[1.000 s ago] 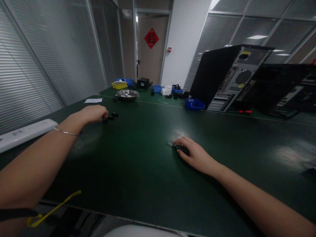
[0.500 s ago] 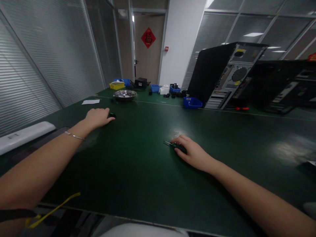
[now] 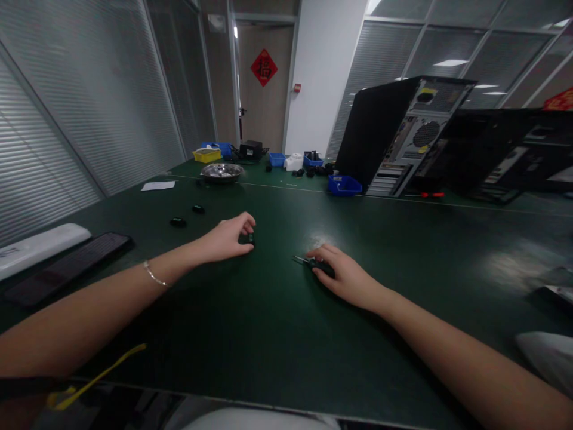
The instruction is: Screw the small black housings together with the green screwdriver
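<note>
Position of the left hand (image 3: pixel 221 240) has changed: it has moved right, away from the black pieces at the left, and is now near the table's middle. Its thumb and fingers are narrowly spaced, gripping a small black part (image 3: pixel 251 239); contact between the part and the green table (image 3: pixel 268 334) cannot be confirmed. The right hand (image 3: pixel 347 273) remains at right of centre, fingers closed around the dark handle of a thin-shafted tool (image 3: pixel 323 267), its tip pointing left. Consequently, the part is apart from the near black piece (image 3: pixel 178 221) and the far black piece (image 3: pixel 198 209), and closer to the tool; the two are not touching. Beyond them, a metal bowl (image 3: pixel 221 173) sits far left, and a blue bin (image 3: pixel 344 186) stands beside a computer tower (image 3: pixel 376 131) at far right.
</note>
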{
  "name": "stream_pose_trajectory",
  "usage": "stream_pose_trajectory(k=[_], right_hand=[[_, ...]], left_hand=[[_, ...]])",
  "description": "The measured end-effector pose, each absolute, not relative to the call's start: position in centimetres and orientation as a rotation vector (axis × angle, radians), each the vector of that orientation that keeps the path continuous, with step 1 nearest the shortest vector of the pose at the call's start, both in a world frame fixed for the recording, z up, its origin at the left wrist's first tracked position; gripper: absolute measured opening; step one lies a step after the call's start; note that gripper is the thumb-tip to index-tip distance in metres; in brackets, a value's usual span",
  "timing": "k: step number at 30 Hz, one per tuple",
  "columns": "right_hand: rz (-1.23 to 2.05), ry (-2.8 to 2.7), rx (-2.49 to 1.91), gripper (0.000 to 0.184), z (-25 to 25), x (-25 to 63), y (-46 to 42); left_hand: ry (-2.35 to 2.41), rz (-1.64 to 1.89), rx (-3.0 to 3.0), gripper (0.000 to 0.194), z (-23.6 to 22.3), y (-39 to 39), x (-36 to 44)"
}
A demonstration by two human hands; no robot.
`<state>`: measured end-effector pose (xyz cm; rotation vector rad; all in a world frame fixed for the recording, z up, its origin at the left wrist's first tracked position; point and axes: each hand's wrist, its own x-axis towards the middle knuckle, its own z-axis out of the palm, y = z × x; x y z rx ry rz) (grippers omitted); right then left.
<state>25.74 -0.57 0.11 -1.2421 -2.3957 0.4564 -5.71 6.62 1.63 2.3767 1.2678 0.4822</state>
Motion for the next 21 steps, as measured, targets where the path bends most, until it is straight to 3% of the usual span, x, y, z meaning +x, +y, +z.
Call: stream_pose_trajectory(k=[4, 11, 18, 21], right_hand=[[0.443, -2.397, -1.237, 0.031, 0.1, 25.7, -0.6], [0.444, -2.366, -1.245, 0.027, 0.2, 25.4, -0.6], [0.493, -2.331, -1.22, 0.021, 0.3, 25.2, -0.7], [0.543, -2.328, -1.173, 0.022, 0.4, 25.3, -0.8]], left_hand=[[0.896, 0.556, 2.471, 0.035, 0.8, 2.6, -1.5], [0.702, 0.637, 2.399, 0.056, 0.1, 1.2, -0.4], [0.937, 0.569, 2.536, 0.02, -0.1, 1.7, 0.0], [0.949, 0.57, 2.563, 0.015, -0.3, 2.1, -0.3]])
